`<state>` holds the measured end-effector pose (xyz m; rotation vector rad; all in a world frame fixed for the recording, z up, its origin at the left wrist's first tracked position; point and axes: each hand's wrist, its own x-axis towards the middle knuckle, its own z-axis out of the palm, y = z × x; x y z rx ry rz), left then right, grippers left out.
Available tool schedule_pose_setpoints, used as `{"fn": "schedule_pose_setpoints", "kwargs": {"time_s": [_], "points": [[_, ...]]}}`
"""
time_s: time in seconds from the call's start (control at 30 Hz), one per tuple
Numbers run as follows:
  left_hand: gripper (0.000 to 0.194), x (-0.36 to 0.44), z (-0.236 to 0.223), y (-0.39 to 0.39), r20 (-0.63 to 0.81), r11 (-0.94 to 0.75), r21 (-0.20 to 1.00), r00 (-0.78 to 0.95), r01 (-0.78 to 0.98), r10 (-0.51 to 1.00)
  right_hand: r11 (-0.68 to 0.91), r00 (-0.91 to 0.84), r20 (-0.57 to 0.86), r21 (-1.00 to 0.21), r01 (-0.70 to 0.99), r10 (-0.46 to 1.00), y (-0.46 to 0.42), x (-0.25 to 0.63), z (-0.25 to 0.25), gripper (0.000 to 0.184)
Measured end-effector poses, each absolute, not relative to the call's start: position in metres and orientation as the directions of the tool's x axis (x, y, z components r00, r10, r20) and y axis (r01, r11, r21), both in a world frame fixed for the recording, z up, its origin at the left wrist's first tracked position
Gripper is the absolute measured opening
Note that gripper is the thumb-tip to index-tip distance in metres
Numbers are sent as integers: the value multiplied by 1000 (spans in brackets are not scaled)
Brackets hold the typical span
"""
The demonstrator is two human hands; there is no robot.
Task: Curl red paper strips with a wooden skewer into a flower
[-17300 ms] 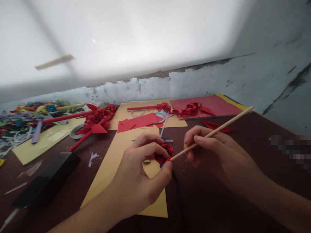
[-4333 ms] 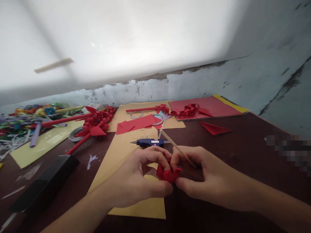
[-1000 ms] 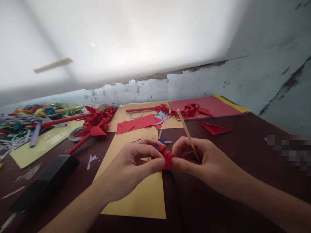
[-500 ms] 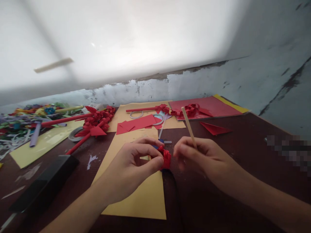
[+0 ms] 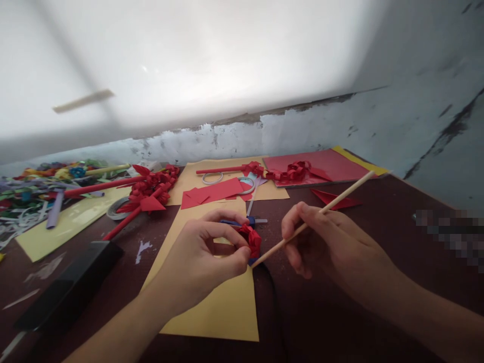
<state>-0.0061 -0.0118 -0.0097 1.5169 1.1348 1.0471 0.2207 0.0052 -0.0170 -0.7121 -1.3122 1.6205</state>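
My left hand [image 5: 204, 257] pinches a small red paper flower [image 5: 251, 239] between thumb and fingers, just above a yellow-brown paper sheet [image 5: 215, 307]. My right hand [image 5: 333, 247] is closed on a thin wooden stick [image 5: 321, 213]. The stick slants from upper right down to the left, and its tip meets the underside of the flower. A blue glue gun [image 5: 245, 221] lies just behind the flower, mostly hidden by my left fingers.
Finished red paper flowers on red stems [image 5: 151, 187] lie at the left, with tape rolls [image 5: 212, 177] and red paper scraps [image 5: 214, 191] behind. A red sheet [image 5: 333, 164] lies at the back right, coloured paper strips [image 5: 34, 191] far left, a black box [image 5: 71, 287] front left.
My right hand drew back from the flower and swung the stick from nearly upright to a slant, bringing its tip to the flower. My left hand kept its pinch.
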Motion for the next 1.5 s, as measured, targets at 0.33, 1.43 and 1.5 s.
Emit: {"fn": "schedule_pose_setpoints", "kwargs": {"time_s": [0.33,1.43,1.5], "points": [[12,-7,-8,-11,74,-125,980,300,155,951,-3,-473,154,-949,-314,868,8,219,-21,40],[12,-12,-6,-7,-3,-27,996,335,84,942,10,-486,169,-950,-313,857,5,214,-18,36],[13,-12,-7,-7,0,-27,996,323,79,946,14,-480,165,-953,-303,861,5,215,-19,34]]}}
